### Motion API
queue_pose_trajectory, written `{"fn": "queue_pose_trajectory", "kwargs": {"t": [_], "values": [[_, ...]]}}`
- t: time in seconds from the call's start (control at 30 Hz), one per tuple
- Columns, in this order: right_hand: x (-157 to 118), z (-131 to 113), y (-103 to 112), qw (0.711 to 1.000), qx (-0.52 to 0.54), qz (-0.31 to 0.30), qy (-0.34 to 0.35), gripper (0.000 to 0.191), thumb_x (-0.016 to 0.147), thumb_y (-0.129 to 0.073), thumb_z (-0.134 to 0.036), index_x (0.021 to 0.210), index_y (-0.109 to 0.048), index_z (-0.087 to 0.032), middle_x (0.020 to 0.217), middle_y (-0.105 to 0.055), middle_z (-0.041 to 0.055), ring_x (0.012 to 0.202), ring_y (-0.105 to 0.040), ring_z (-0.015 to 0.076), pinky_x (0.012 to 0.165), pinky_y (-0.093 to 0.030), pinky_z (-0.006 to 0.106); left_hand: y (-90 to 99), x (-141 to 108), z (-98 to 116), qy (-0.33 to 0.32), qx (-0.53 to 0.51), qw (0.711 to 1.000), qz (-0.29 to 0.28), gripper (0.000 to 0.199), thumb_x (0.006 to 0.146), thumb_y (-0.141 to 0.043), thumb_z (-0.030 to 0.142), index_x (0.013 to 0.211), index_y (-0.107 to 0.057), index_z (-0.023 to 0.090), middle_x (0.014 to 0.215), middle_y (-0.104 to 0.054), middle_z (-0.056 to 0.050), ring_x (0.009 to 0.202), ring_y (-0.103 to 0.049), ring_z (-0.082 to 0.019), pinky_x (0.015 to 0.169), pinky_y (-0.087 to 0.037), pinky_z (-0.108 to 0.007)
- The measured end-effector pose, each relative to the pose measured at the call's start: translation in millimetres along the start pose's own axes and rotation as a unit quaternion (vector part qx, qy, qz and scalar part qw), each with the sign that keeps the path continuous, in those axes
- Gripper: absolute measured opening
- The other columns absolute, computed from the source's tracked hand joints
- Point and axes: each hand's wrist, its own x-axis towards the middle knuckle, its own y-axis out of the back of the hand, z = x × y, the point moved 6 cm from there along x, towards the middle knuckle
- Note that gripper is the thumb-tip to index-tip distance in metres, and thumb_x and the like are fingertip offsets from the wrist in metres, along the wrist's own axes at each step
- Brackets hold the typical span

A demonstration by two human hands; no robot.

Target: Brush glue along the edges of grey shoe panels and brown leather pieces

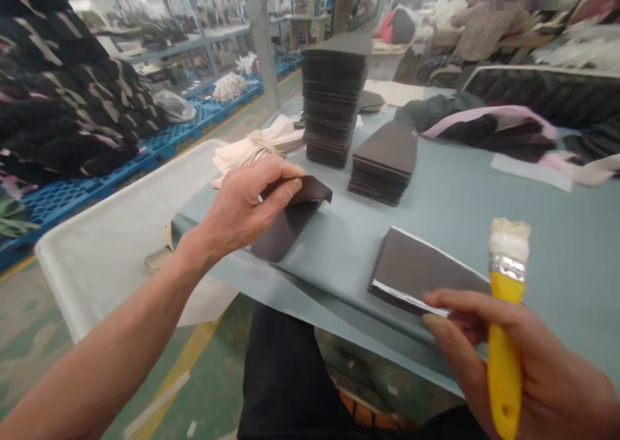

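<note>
My left hand pinches the edge of a thin dark brown panel between thumb and fingers. This panel is raised above another dark panel lying at the table's near edge. A yellow-handled paintbrush is tucked in my right hand, its white-coated bristles pointing up. The thumb and forefinger of that hand are at the near edge of a low stack of dark brown panels. White lines, like glue, run along two edges of this stack.
Behind stand a tall stack of dark panels and a shorter stack on the blue-grey covered table. Pale cloth pieces lie at left. Dark bundles rise on blue pallets; a person is at the back right.
</note>
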Motion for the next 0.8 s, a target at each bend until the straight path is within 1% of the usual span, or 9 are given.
{"fn": "queue_pose_trajectory", "kwargs": {"t": [0.07, 0.23, 0.33, 0.43, 0.53, 0.6, 0.67, 0.73, 0.8], "values": [[23.4, -4.4, 5.2, 1.0, 0.005, -0.007, 0.009, 0.035, 0.109, -0.06, -0.06, 0.114, -0.072, -0.028, 0.077, -0.071, -0.0031, 0.058, -0.067, 0.0126, 0.055, -0.05, 0.025, 5.1, 12.9, 24.2, -0.054, -0.019, 0.998, -0.013, 0.016, 0.104, -0.062, 0.025, 0.105, -0.077, 0.021, 0.094, -0.076, -0.004, 0.087, -0.071, -0.02, 0.083, -0.054, -0.034], [77.4, -22.0, 18.1, 0.992, 0.111, -0.026, 0.057, 0.047, 0.096, -0.08, -0.057, 0.131, -0.069, -0.027, 0.111, -0.081, 0.0013, 0.087, -0.078, 0.0178, 0.078, -0.061, 0.028, 10.9, 28.8, 78.8, -0.157, -0.078, 0.983, -0.054, 0.014, 0.103, -0.066, 0.021, 0.108, -0.079, 0.024, 0.099, -0.077, -0.005, 0.09, -0.072, -0.021, 0.081, -0.056, -0.035], [93.0, -42.5, 17.9, 0.971, 0.203, -0.111, 0.055, 0.043, 0.09, -0.088, -0.047, 0.125, -0.071, -0.026, 0.097, -0.079, -0.0039, 0.073, -0.072, 0.0141, 0.062, -0.056, 0.023, 10.4, 31.9, 110.5, -0.189, -0.11, 0.974, -0.064, 0.014, 0.105, -0.066, 0.021, 0.11, -0.079, 0.023, 0.094, -0.075, -0.004, 0.085, -0.071, -0.018, 0.076, -0.056, -0.032], [92.9, -63.5, 20.3, 0.949, 0.26, -0.167, 0.055, 0.007, 0.097, -0.078, -0.028, 0.101, -0.073, -0.025, 0.074, -0.069, -0.0096, 0.054, -0.058, 0.0081, 0.048, -0.043, 0.018, 6.9, 36.6, 131.9, -0.162, -0.197, 0.964, -0.073, 0.014, 0.106, -0.068, 0.025, 0.111, -0.081, 0.021, 0.097, -0.077, -0.003, 0.088, -0.072, -0.017, 0.079, -0.057, -0.029], [86.8, -67.3, 35.3, 0.964, 0.238, -0.106, 0.042, 0.016, 0.097, -0.074, -0.02, 0.082, -0.068, -0.023, 0.064, -0.062, -0.009, 0.051, -0.052, 0.007, 0.046, -0.038, 0.018, 0.1, 36.3, 127.8, -0.08, -0.347, 0.934, -0.013, 0.025, 0.102, -0.077, 0.039, 0.122, -0.08, 0.024, 0.102, -0.077, -0.002, 0.091, -0.071, -0.016, 0.08, -0.058, -0.028], [80.2, -59.3, 49.4, 0.981, 0.189, -0.035, 0.022, 0.018, 0.097, -0.077, -0.024, 0.081, -0.07, -0.022, 0.062, -0.061, -0.0075, 0.05, -0.052, 0.008, 0.046, -0.038, 0.021, -12.7, 22.3, 106.7, 0.014, -0.482, 0.872, 0.086, 0.038, 0.095, -0.084, 0.051, 0.123, -0.079, 0.026, 0.102, -0.076, -0.001, 0.091, -0.07, -0.015, 0.084, -0.059, -0.027], [71.4, -46.2, 64.4, 0.99, 0.137, 0.041, -0.003, 0.023, 0.094, -0.083, -0.033, 0.077, -0.072, -0.022, 0.063, -0.063, -0.0058, 0.051, -0.053, 0.0096, 0.046, -0.039, 0.023, -47.5, -10.7, 77.6, 0.2, -0.594, 0.761, 0.167, 0.05, 0.084, -0.088, 0.068, 0.111, -0.082, 0.027, 0.102, -0.077, -0.001, 0.092, -0.072, -0.015, 0.087, -0.061, -0.026], [60.1, -28.3, 76.8, 0.985, 0.118, 0.114, -0.049, 0.035, 0.09, -0.088, -0.044, 0.071, -0.069, -0.023, 0.065, -0.065, -0.0042, 0.054, -0.056, 0.0118, 0.048, -0.043, 0.026, -84.5, -53.5, 67.8, 0.307, -0.627, 0.676, 0.236, 0.069, 0.067, -0.093, 0.079, 0.107, -0.081, 0.024, 0.101, -0.078, -0.003, 0.092, -0.073, -0.017, 0.084, -0.061, -0.026], [47.6, -9.9, 83.5, 0.975, 0.11, 0.166, -0.1, 0.041, 0.089, -0.088, -0.051, 0.069, -0.066, -0.024, 0.067, -0.065, -0.0024, 0.057, -0.058, 0.0146, 0.051, -0.047, 0.029, -127.2, -88.8, 82.3, 0.387, -0.661, 0.611, 0.199, 0.076, 0.07, -0.09, 0.081, 0.118, -0.079, 0.024, 0.112, -0.08, -0.007, 0.102, -0.074, -0.02, 0.091, -0.06, -0.028]]}}
